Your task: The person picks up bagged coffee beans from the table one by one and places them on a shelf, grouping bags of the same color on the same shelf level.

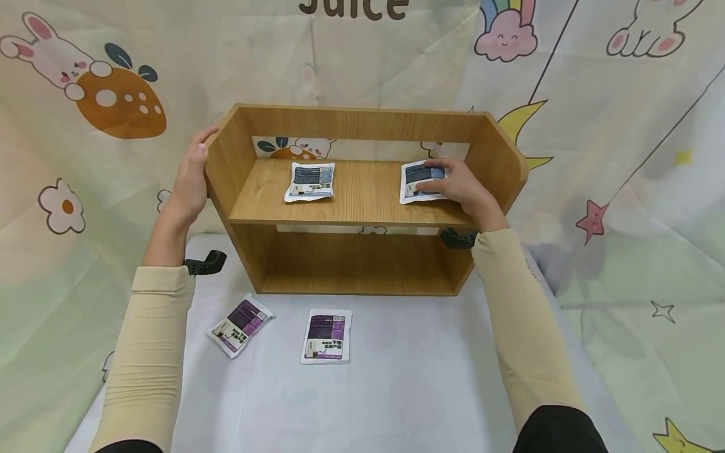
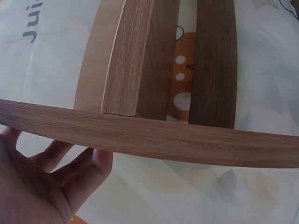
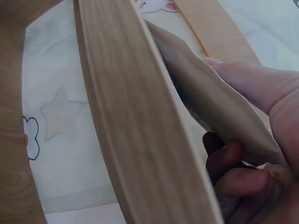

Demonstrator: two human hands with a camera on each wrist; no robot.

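Observation:
A two-tier wooden shelf (image 1: 354,230) stands on the table, shown from the front in the head view. My left hand (image 1: 190,173) is at its left side panel; in the left wrist view, bent fingers (image 2: 88,175) touch the panel's outer face. Over the right part of the upper board, my right hand (image 1: 461,189) holds a flat white pouch with a dark blue label (image 1: 416,182) between thumb and fingers. Seen edge-on in the right wrist view, that pouch (image 3: 210,102) is tilted, near the board's front edge. A matching blue-labelled pouch (image 1: 310,182) lies on the upper board's left part.
Two purple-labelled pouches lie on the white-covered table (image 1: 419,377) before the shelf: a slanted one (image 1: 240,325) at left and a straight one (image 1: 326,336) near the middle. Behind the shelf hangs a printed cloth (image 1: 391,63). The lower compartment (image 1: 357,261) has a wooden floor.

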